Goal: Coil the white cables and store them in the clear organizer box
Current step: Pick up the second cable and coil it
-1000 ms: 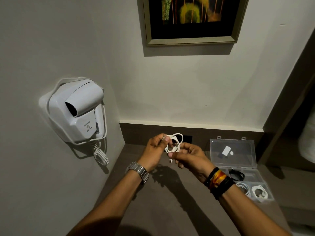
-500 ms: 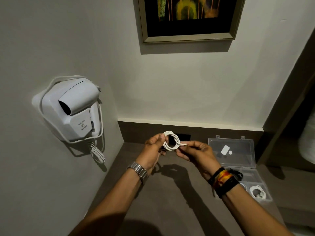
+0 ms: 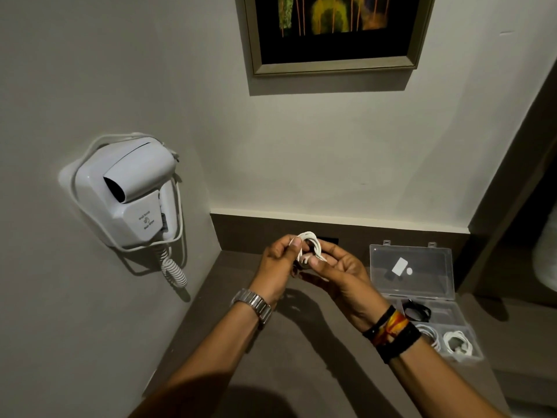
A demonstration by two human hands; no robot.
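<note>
Both hands hold a small coil of white cable (image 3: 309,243) above the back of the brown counter. My left hand (image 3: 278,265) pinches the coil's left side, and my right hand (image 3: 340,274) grips its right side and the loose end. To the right the clear organizer box (image 3: 446,312) lies open, its lid (image 3: 422,260) standing against the wall. Two coiled white cables (image 3: 456,342) rest in its front compartments, one partly hidden by my right wrist. A black item (image 3: 417,310) lies in a rear compartment.
A white wall-mounted hair dryer (image 3: 132,194) with a curly cord hangs on the left wall. A framed picture (image 3: 334,34) hangs above. The brown counter (image 3: 301,372) reaches toward me. A dark wall panel (image 3: 512,182) bounds the right side.
My right hand has closed in on the coil, wrapping the loose end around it. Both hands have stayed above the back of the counter.
</note>
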